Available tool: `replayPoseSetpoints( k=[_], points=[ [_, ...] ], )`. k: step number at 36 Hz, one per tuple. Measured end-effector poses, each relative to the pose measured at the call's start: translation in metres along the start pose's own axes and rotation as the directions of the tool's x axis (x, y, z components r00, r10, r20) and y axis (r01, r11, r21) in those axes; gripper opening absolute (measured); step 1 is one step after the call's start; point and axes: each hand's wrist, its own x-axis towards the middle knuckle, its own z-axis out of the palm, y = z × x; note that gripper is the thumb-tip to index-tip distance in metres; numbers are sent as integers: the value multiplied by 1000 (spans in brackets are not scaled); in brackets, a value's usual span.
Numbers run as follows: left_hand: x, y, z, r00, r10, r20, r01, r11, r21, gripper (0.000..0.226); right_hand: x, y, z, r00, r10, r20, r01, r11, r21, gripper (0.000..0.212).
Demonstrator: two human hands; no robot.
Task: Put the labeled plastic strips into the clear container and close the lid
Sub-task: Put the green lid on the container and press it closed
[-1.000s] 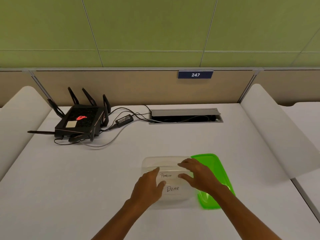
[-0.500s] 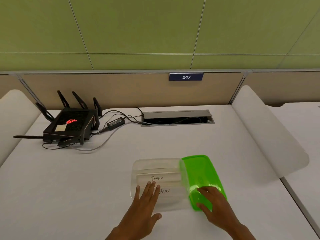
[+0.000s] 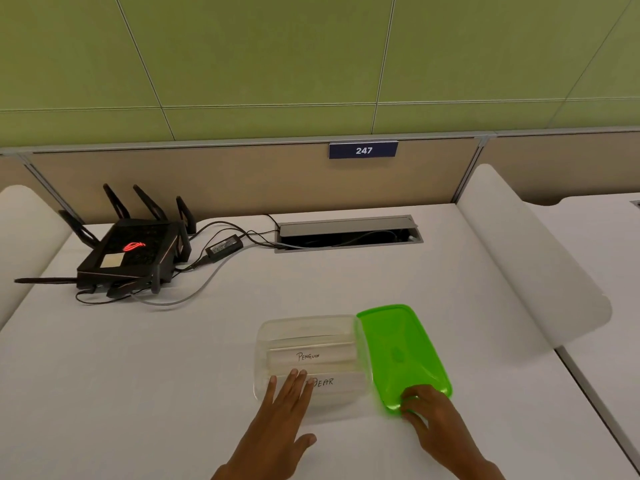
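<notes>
A clear container sits on the white table near the front. Inside it lie labeled plastic strips, one marked "Penguin" and one marked "Bear". A bright green lid lies tilted against the container's right side. My left hand rests flat with spread fingers on the container's near left edge, covering part of the "Bear" strip. My right hand grips the lid's near corner, fingers curled over its edge.
A black router with antennas, a power brick and cables occupy the back left. A cable slot is set in the table at the back. White curved dividers flank the desk.
My right hand left the container for the green lid and took hold of its near corner. My left hand drew back to lie flat on the container's near edge. The view shifted slightly.
</notes>
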Motion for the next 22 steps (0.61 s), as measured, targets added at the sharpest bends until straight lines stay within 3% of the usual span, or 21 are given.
replayPoseSetpoints(
  k=[2,6,12,17,22],
  points=[
    [1,0,1,1000,21,-20,-21,1000,-8,87,-1,2,-2,996,-25,-83,25,1000,-4,5],
    [-2,-1,-1,1000,0,-12,0,998,-58,86,4,3,-16,974,-24,-227,18,999,-28,29],
    [7,-5,-3,988,3,-155,-80,864,-497,76,31,-14,-54,907,172,-384,-113,979,172,18],
    [17,-8,-18,924,-277,-264,-45,607,-793,65,66,-41,-92,798,257,-545,-85,943,321,16],
    [35,-18,-44,804,-465,-370,-134,465,-875,37,99,-74,-120,721,231,-654,34,930,366,26]
  ],
)
